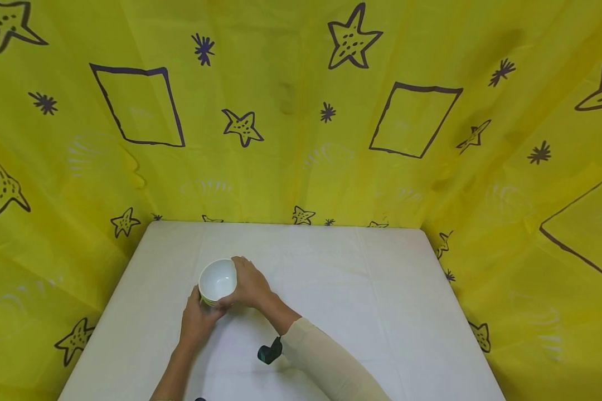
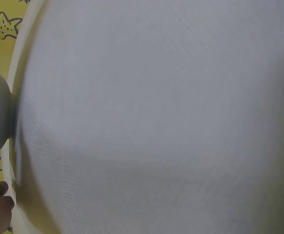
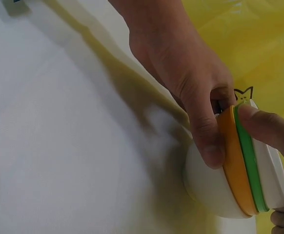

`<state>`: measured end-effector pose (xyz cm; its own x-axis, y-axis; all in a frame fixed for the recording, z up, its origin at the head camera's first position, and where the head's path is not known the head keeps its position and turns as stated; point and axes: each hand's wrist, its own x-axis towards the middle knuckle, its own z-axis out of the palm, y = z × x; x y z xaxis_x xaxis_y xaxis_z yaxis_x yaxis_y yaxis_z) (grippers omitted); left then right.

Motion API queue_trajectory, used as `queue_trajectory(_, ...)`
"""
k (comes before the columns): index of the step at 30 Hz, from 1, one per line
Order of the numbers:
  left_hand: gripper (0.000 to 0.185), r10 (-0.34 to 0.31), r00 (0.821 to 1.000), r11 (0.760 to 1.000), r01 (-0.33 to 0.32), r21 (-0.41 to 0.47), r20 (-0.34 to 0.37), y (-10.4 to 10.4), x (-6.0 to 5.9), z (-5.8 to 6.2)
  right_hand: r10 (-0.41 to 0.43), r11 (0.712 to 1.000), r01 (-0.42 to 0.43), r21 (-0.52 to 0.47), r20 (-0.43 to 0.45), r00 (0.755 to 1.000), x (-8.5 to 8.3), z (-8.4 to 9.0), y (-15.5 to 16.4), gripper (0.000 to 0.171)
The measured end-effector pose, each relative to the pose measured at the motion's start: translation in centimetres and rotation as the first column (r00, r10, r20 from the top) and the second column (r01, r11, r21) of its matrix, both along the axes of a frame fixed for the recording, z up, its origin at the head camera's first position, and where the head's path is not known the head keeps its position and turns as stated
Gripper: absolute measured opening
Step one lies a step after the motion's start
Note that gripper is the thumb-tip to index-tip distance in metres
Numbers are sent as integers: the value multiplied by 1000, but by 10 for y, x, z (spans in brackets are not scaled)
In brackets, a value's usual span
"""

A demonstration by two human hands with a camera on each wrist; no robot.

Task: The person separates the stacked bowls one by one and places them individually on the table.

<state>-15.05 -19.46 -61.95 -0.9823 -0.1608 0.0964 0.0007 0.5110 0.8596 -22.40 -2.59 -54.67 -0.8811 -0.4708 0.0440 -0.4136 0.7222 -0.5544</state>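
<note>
A white-covered table (image 1: 381,312) fills the lower part of the head view, its far edge meeting a yellow backdrop. A white bowl (image 1: 217,280) with orange and green bands under its rim sits on the cloth toward nine o'clock of the table's centre. The cloth lies mostly flat, with faint creases running from twelve toward six o'clock.

a white worktop (image 1: 381,312) fills the lower middle of the head view, covered by a smooth pale cloth. around it on three sides hangs a yellow sheet (image 1: 291,139) printed with dark stars, asterisks and outlined squares. a small dark green device (image 1: 270,352) sits near the worktop's front edge.
</note>
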Motion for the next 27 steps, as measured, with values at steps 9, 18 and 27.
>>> queue_trajectory(9, 86, -1, 1000, 1000, 1, -2, -5, -1, -1, -1, 16, 999, -15, -40, 26, 1000, -2, 3, 2, 106)
queue_trajectory(18, 89, -11, 1000, 1000, 11, 2, -1, 0, 1, -2, 16, 997, -12, -76, 47, 999, 0, 2, 2, 102)
queue_trajectory(27, 86, -1, 1000, 1000, 1, 24, -7, 1, 1, 1, 30, 993, -26, -113, 36, 999, 0, 8, 3, 100)
